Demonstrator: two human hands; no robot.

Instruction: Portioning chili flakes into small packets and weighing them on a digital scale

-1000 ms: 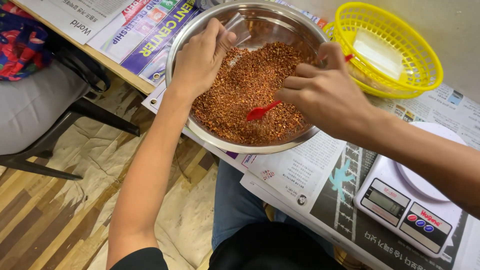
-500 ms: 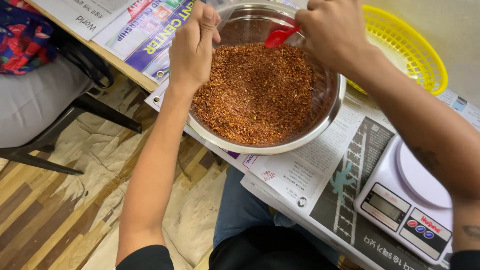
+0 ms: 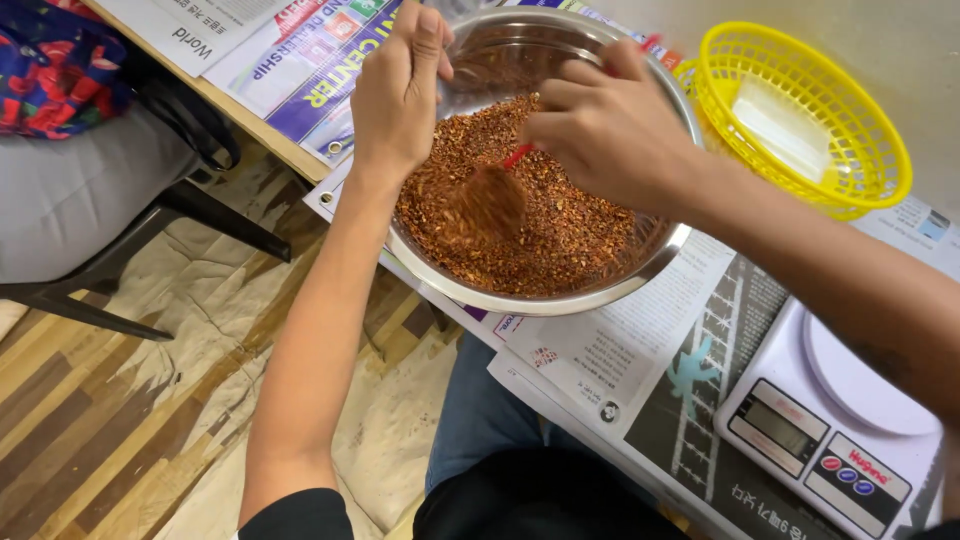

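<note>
Fingers of the left hand (image 3: 398,95) clamp the rim of a steel bowl (image 3: 655,262) of red flakes (image 3: 575,225) on newspaper; beside the bowl, a yellow basket (image 3: 800,110) and white scale (image 3: 835,420). Right hand (image 3: 610,130) grips a red spoon (image 3: 492,195), loaded, inside the bowl.

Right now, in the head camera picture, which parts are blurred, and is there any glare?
Head view: the red spoon in the right hand is smeared by motion blur; the left hand on the steel bowl rim is sharp; soft glare on the bowl's inner wall; the kitchen scale is clear.
</note>
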